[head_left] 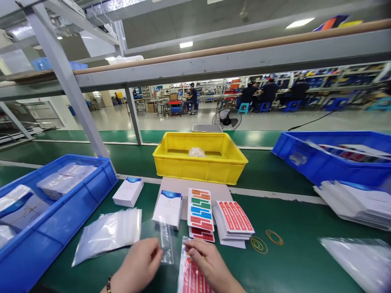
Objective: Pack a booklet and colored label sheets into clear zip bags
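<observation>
My left hand [141, 264] is closed in a pinch on a clear plastic bag [166, 242] at the table's near edge. My right hand [207, 262] is closed on the top of a red-and-white sticker sheet [192, 280] that lies partly inside the clear plastic. Just beyond my hands sit a white booklet stack [168, 207], a stack of coloured label sheets [200, 211] and a stack of red label sheets [233, 219].
A pile of clear bags [108, 234] lies at the left beside a blue bin [58, 211] of packed items. A yellow bin [200, 156] stands ahead, another blue bin [330, 160] at the right. Rubber bands [265, 241], paper stacks [357, 203], a second booklet stack [128, 191]. People work far behind.
</observation>
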`<state>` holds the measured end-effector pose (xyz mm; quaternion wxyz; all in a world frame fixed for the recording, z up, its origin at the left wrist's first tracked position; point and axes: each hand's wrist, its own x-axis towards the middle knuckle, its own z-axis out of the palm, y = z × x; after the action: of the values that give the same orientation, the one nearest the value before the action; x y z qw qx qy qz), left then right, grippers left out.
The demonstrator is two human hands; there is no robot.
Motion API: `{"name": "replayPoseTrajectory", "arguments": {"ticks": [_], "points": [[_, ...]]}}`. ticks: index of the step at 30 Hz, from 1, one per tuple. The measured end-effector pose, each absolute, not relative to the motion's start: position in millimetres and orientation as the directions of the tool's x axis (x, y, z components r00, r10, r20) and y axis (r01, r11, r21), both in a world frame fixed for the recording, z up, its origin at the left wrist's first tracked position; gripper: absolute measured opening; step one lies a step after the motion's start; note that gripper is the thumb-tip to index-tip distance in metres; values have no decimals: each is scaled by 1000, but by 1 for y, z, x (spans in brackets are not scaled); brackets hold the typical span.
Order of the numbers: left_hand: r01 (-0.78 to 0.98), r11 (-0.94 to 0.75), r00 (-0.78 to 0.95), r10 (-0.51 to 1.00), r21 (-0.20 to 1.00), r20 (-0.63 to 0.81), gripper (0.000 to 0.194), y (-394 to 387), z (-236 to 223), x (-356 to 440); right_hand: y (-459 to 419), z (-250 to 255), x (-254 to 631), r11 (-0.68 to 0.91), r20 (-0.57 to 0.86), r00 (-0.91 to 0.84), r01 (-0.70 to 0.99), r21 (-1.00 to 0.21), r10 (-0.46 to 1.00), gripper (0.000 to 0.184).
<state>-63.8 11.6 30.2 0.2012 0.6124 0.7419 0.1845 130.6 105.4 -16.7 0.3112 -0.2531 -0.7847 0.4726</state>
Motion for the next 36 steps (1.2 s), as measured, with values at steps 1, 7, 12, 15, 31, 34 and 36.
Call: {"name": "replayPoseTrajectory", "arguments": {"ticks": [1,7,12,15,31,34,36], "points": [[833,123,-116,992,539,-48,21,17,26,-49,104,-20,128,349,164,-677,145,-926,717,31],[597,76,-37,997,798,-67,22,56,17,-11,108,-32,132,618,388,-561,305,-725,731,31],[229,210,-82,977,950,-196,38,79,13,-4,110,-30,137,741,491,-582,337,-580,649,34],[212,197,-81,980,957,-184,37,83,7,-1,109,-23,136,684,414,-588,362,-633,695,24],[418,80,-5,996,905,-86,32,74,-10,-7,122,-18,134,625,389,-490,590,-510,780,27],[313,158,-46,987,937,-152,32,78,-10,-11,123,-11,137,641,422,-485,539,-546,766,23],[256,195,-75,981,947,-181,32,81,-11,-14,119,-7,138,710,448,-559,460,-534,698,16]]}}
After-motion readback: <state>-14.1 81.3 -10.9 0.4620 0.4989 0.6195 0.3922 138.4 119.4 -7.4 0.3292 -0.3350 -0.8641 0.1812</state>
